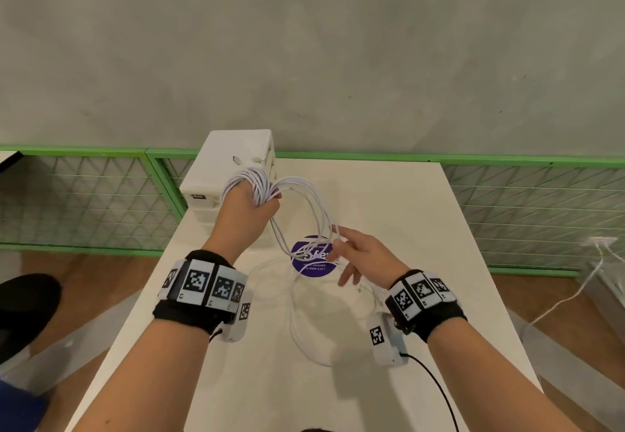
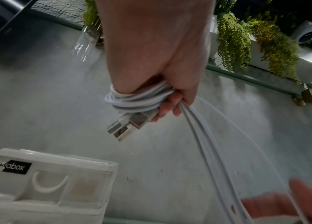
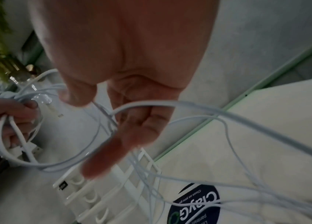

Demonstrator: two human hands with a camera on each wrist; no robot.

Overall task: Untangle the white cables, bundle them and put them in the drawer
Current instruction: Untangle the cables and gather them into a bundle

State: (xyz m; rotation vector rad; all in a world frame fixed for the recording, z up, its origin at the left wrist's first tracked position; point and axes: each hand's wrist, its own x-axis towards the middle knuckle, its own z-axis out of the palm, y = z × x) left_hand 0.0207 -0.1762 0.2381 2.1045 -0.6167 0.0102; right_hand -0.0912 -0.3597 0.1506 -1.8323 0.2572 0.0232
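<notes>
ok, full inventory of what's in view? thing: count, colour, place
white USB cables: several, white; coiled round the left hand, loops trailing onto the table
white plastic drawer unit: one, white; table's far-left corner
round purple sticker: one, purple; table centre
white table: one, white; before the green mesh fence
hanging green plants: several; above the wall
left hand: grips the coil
right hand: fingers spread, hooking cable loops

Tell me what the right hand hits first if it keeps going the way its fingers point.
Probably the hanging loops of white cable brushing its fingertips; beyond them stands the white drawer unit, though depth is unclear.
</notes>
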